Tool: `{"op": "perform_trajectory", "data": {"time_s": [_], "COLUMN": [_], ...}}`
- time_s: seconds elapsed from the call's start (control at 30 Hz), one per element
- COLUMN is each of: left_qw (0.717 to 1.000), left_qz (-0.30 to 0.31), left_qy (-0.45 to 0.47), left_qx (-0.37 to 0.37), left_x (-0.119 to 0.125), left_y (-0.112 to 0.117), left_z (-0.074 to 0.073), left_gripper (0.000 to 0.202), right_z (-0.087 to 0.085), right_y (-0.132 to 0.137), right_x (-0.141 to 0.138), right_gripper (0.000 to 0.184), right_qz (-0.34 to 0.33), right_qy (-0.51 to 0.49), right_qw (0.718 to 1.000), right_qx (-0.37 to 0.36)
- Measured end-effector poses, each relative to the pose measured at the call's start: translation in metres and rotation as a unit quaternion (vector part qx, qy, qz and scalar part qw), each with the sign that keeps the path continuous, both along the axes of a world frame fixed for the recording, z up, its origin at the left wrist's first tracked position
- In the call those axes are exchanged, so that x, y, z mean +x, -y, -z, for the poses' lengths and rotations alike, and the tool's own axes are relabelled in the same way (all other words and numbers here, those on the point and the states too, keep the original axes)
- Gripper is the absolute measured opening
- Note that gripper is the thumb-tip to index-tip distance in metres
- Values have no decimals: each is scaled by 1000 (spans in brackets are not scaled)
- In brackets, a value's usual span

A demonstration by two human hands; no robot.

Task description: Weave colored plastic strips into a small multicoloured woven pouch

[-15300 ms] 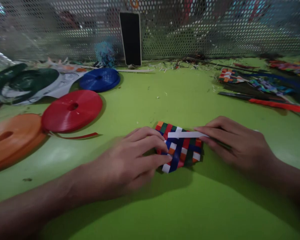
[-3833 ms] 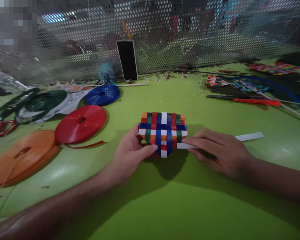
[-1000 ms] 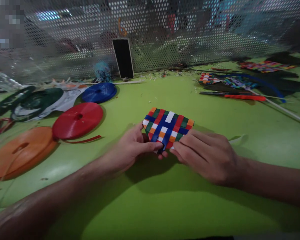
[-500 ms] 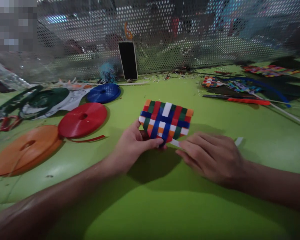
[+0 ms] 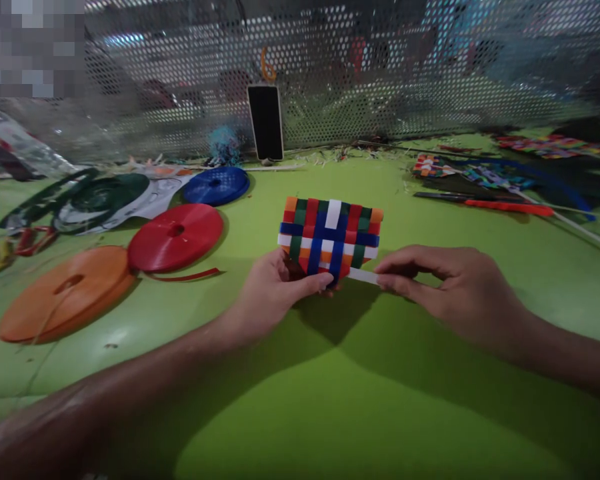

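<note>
A woven ribbon piece (image 5: 330, 233) in red, blue, green, white and orange is held up over the green table, its lower edge tapering to a point. My left hand (image 5: 285, 283) grips it at that lower point, thumb in front and the other fingers behind, mostly hidden. A white ribbon strip (image 5: 364, 275) sticks out from the piece's lower right edge. My right hand (image 5: 445, 287) pinches the strip's outer end between thumb and forefinger, and the strip looks straight between the hands.
Ribbon rolls in orange (image 5: 30, 300), red (image 5: 200, 233), blue (image 5: 217, 185) and dark green (image 5: 105, 197) lie on the left. A phone-like dark panel (image 5: 266, 123) leans on the perforated metal screen (image 5: 330, 67). At right lie an orange-handled tool (image 5: 510, 207) and other woven pieces (image 5: 495, 177).
My right hand has moved right, away from the woven piece, and more of the white strip shows between them. My left hand keeps its grip. The view has shifted slightly.
</note>
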State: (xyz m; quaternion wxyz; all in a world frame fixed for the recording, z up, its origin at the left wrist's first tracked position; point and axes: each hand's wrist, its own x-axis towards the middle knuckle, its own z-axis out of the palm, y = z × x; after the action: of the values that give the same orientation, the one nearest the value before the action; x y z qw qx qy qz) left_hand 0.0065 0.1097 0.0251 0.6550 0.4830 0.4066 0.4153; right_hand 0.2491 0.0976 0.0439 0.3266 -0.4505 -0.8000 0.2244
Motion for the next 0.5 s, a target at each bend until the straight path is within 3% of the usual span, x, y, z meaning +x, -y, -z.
{"op": "perform_trajectory", "data": {"time_s": [0.17, 0.37, 0.5], "left_qw": [1000, 991, 988], "left_qz": [14, -134, -149], "left_qy": [7, -16, -24], "left_qx": [-21, 2, 36], "left_x": [2, -10, -15], "left_y": [0, -16, -23], "left_z": [2, 4, 2], "left_gripper": [32, 28, 25], "right_z": [3, 3, 8], "right_y": [0, -12, -32], "right_x": [-3, 11, 27], "right_gripper": [9, 18, 30], "right_qz": [-14, -25, 26], "right_qy": [11, 45, 61], "right_qw": [999, 998, 997], "right_qx": [43, 28, 31]}}
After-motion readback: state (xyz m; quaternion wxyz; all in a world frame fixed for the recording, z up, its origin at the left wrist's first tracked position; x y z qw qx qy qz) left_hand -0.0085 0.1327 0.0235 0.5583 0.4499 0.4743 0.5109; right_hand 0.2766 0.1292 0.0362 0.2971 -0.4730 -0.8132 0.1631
